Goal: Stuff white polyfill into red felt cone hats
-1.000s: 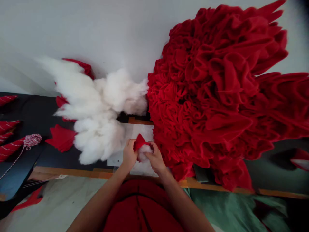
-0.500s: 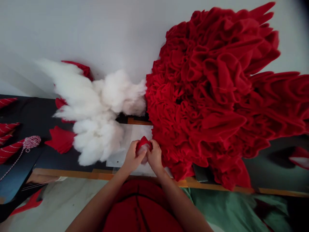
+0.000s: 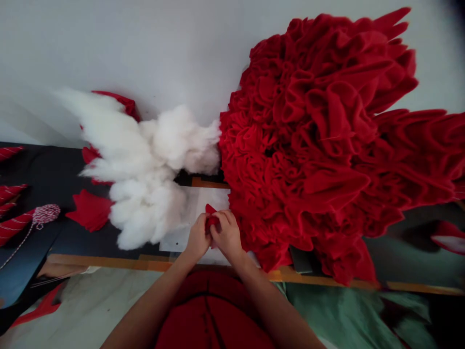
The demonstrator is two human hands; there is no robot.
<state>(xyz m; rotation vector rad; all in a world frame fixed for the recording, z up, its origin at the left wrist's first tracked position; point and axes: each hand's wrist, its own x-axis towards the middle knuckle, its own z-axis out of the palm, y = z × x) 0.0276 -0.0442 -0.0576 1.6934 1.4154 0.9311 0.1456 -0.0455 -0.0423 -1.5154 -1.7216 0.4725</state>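
now, from the left: a ball of twine (image 3: pixel 46 213) and a red felt scrap (image 3: pixel 90 210) lie on the dark table (image 3: pixel 51 169), beside the heap of white stuffing (image 3: pixel 145 169). your left hand (image 3: pixel 197 239) and right hand (image 3: pixel 227 236) press closed together around the red felt piece (image 3: pixel 211 219), low at the table's near edge. the white tuft seen inside it a second ago is now covered, so the filling looks tucked in. at right, the pile of red felt (image 3: pixel 327 145) lies unchanged.
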